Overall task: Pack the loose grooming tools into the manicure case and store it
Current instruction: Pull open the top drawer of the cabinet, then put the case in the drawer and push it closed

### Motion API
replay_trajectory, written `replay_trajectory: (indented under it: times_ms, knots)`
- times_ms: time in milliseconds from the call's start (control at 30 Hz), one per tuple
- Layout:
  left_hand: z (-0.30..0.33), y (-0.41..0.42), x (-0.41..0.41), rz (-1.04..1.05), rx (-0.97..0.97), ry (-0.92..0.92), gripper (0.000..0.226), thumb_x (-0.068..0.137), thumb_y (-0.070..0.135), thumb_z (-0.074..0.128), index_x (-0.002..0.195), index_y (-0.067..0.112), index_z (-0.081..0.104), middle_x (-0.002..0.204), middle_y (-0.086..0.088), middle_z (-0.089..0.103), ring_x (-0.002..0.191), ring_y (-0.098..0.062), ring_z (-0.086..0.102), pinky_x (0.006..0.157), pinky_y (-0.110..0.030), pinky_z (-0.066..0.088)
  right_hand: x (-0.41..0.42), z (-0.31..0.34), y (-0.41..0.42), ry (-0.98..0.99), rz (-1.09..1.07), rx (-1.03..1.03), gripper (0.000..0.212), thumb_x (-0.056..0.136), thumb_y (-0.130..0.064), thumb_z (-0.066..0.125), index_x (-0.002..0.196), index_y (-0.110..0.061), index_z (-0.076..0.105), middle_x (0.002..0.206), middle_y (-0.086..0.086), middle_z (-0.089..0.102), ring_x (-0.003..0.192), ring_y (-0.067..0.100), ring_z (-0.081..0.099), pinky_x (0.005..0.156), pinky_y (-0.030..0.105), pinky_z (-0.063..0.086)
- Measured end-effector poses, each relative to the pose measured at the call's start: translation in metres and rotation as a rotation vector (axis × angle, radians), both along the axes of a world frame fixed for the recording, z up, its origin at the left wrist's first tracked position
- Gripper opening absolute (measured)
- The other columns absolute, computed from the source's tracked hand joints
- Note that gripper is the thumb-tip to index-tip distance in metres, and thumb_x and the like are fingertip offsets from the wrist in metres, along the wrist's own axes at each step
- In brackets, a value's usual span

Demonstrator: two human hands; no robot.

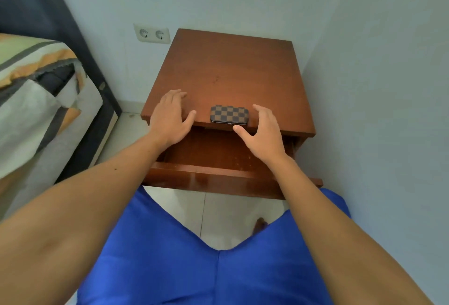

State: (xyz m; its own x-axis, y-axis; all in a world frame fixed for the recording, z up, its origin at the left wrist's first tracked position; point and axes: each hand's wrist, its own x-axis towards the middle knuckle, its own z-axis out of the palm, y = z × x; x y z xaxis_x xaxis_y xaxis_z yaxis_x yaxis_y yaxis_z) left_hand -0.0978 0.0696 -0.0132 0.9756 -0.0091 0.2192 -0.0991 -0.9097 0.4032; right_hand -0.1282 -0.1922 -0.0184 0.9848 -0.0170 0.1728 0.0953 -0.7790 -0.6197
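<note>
The manicure case (229,115) is a small rounded rectangle in brown checkerboard, closed and lying flat. It sits at the front edge of the wooden nightstand (226,66), directly above the pulled-out drawer (206,156).

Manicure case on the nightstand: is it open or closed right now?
Closed. The checkered manicure case lies flat at the nightstand's front edge, lid down, no tools showing, above the open drawer.

You face a reddish-brown wooden nightstand (230,69) set in a corner of pale blue-grey walls (376,61). Its drawer (213,156) stands pulled out. A double wall socket (152,34) sits left of it. A bed (36,100) with patterned cover lies at left. The floor (218,214) has pale tiles.
</note>
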Motion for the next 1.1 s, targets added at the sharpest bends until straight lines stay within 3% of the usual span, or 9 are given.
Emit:
replay_trajectory:
  times_ms: [200,400,767,933,1100]
  knots:
    - [-0.005,-0.012,0.062,-0.136,0.138,0.104,0.067,0.108,0.054,0.046,0.161,0.013,0.041,0.172,-0.010,0.035,0.163,-0.028,0.020,0.133,-0.047,0.019,0.047,0.003,0.007,0.100,0.265,-0.203,0.081,0.094,-0.048,0.073,0.160,-0.016,0.038,0.158,0.004,0.044,0.146,0.024,0.038,0.122,0.047,0.037]
    - [-0.017,-0.009,0.092,-0.230,0.267,0.174,0.079,0.108,0.062,0.027,0.170,0.015,0.017,0.179,-0.006,0.013,0.166,-0.023,0.005,0.134,-0.047,0.003,0.063,0.016,-0.001,0.187,0.338,-0.358,0.088,0.087,-0.055,0.078,0.158,-0.017,0.040,0.144,0.000,0.044,0.135,0.020,0.038,0.110,0.040,0.042]
    - [-0.017,-0.008,0.089,-0.229,0.295,0.179,0.082,0.106,0.063,0.024,0.170,0.012,0.018,0.179,-0.009,0.014,0.166,-0.027,0.008,0.134,-0.049,0.006,0.003,0.014,-0.003,0.232,0.624,-0.302,0.084,0.080,-0.063,0.079,0.148,-0.022,0.052,0.133,-0.009,0.049,0.122,0.011,0.046,0.103,0.027,0.044]
    - [-0.015,-0.009,0.089,-0.232,0.300,0.173,0.080,0.107,0.062,0.023,0.170,0.013,0.018,0.178,-0.009,0.015,0.166,-0.027,0.008,0.134,-0.049,0.005,0.022,-0.016,0.010,0.407,0.646,-0.267,0.081,0.086,-0.063,0.075,0.151,-0.022,0.051,0.132,-0.009,0.051,0.120,0.010,0.052,0.102,0.033,0.052]
    - [-0.016,-0.008,0.089,-0.238,0.306,0.169,0.080,0.107,0.062,0.023,0.170,0.012,0.018,0.178,-0.009,0.014,0.166,-0.027,0.007,0.134,-0.048,0.004,0.052,-0.051,0.018,0.473,0.648,-0.400,0.086,0.083,-0.059,0.080,0.153,-0.018,0.048,0.144,0.000,0.051,0.130,0.020,0.053,0.108,0.038,0.050]
